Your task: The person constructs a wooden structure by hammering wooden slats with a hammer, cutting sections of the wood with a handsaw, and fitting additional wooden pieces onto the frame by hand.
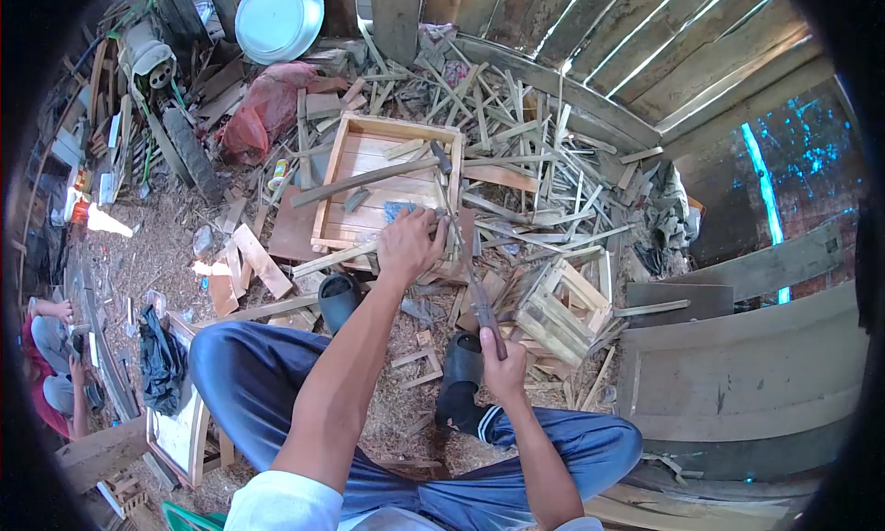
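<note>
My right hand (504, 365) is wrapped around the dark handle of a long, narrow tool (481, 300), which slants up and away to the left. The tool's far end reaches the near right side of a shallow wooden box (343, 167). At that corner, my left hand (410, 243) has its fingers bent and closed beside the tool's tip; what they pinch is hidden. Inside the box, just beyond my left fingers, lies a small blue plastic bag (396, 208). A hammer (369, 181) rests across the box, its head toward the right rim.
Wood offcuts (516, 144) are heaped behind and right of the box. A small slatted crate (564, 310) stands at right, near wooden panels (737, 374). A red plastic bag (263, 112) and a white basin (279, 19) are at the back. Another person's hand (57, 310) shows far left.
</note>
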`<action>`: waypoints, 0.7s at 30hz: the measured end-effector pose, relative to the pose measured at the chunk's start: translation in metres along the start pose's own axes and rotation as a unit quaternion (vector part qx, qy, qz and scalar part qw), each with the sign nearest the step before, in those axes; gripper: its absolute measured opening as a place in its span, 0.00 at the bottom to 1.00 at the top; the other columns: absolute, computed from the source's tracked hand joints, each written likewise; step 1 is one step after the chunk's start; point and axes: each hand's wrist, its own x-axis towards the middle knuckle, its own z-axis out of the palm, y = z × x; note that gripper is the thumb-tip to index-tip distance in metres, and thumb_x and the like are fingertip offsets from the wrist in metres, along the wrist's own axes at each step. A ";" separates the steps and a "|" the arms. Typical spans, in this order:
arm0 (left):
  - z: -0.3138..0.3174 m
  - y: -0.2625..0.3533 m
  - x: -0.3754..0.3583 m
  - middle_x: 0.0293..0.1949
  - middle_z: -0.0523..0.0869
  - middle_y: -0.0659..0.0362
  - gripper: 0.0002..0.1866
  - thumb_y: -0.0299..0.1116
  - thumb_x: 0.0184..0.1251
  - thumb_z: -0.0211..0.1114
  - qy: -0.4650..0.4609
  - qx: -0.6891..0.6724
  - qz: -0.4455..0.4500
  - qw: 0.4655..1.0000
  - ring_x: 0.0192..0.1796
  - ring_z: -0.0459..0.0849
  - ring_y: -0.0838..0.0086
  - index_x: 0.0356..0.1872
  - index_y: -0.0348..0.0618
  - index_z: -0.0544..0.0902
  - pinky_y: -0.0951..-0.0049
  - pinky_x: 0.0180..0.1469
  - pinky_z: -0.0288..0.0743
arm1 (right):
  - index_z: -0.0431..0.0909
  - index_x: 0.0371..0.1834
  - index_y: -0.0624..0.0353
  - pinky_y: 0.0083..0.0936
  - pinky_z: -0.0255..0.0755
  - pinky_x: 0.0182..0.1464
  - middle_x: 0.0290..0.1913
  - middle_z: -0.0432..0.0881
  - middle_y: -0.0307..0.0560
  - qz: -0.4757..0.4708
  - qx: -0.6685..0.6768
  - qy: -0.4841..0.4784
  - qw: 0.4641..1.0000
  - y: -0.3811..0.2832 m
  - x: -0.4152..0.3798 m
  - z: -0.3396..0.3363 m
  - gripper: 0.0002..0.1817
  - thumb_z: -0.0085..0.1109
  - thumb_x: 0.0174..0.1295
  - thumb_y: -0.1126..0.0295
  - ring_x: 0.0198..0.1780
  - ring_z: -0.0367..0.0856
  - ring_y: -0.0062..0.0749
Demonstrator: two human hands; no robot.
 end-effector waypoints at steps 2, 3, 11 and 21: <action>0.001 0.000 -0.001 0.34 0.85 0.54 0.19 0.48 0.70 0.57 0.003 -0.010 0.001 1.000 0.42 0.83 0.53 0.32 0.41 0.83 0.54 0.41 0.79 | 0.73 0.14 0.68 0.38 0.60 0.22 0.10 0.65 0.51 -0.010 -0.003 0.001 1.000 -0.005 0.009 0.005 0.33 0.58 0.68 0.48 0.13 0.66 0.34; 0.001 0.000 -0.001 0.34 0.85 0.54 0.19 0.48 0.70 0.57 0.005 -0.012 0.000 1.000 0.41 0.83 0.53 0.31 0.41 0.83 0.54 0.41 0.79 | 0.73 0.14 0.68 0.38 0.60 0.22 0.10 0.64 0.51 -0.020 -0.007 0.002 1.000 -0.010 0.016 0.007 0.33 0.58 0.68 0.48 0.13 0.66 0.34; -0.001 -0.001 -0.004 0.33 0.85 0.54 0.19 0.47 0.70 0.58 0.004 -0.020 0.003 1.000 0.42 0.83 0.55 0.31 0.41 0.84 0.54 0.41 0.79 | 0.70 0.14 0.63 0.30 0.54 0.21 0.12 0.64 0.35 -0.001 0.009 -0.006 1.000 0.006 -0.012 -0.005 0.30 0.58 0.70 0.52 0.17 0.61 0.19; 0.003 -0.003 -0.001 0.33 0.85 0.50 0.18 0.49 0.70 0.58 0.016 -0.021 0.019 0.999 0.42 0.84 0.53 0.35 0.42 0.83 0.56 0.43 0.78 | 0.78 0.18 0.69 0.42 0.66 0.26 0.12 0.70 0.54 0.045 -0.025 -0.002 0.999 -0.021 0.040 0.030 0.36 0.59 0.64 0.41 0.16 0.72 0.41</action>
